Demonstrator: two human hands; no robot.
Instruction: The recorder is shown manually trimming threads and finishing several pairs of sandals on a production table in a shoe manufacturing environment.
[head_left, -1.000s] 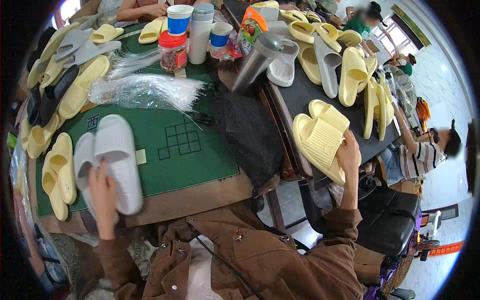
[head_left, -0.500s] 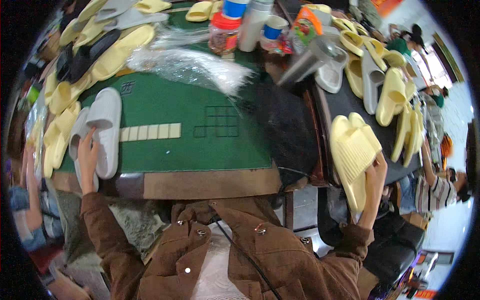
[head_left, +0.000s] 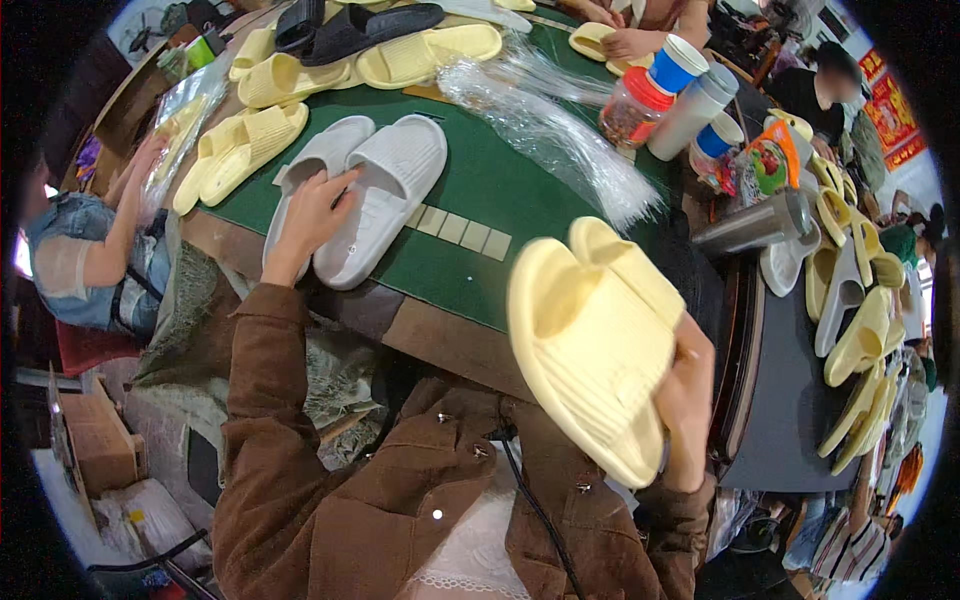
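My left hand (head_left: 312,212) rests on a pair of pale grey slide sandals (head_left: 372,195) lying side by side on the green table mat (head_left: 470,190); its fingers grip the inner edge where the two sandals meet. My right hand (head_left: 688,400) holds a pair of pale yellow slide sandals (head_left: 590,345) stacked together, raised close to my chest, soles toward me.
Clear plastic bags (head_left: 545,125) lie across the mat. Several yellow sandals (head_left: 250,140) and black ones (head_left: 350,25) line the far edge. Cups, a jar (head_left: 630,108) and a steel flask (head_left: 750,225) stand at right. Another person (head_left: 90,250) sits at left. More sandals (head_left: 850,320) cover the right table.
My right hand has carried the yellow pair from the right table in toward my chest. My left hand stays on the grey pair. My head has turned left.
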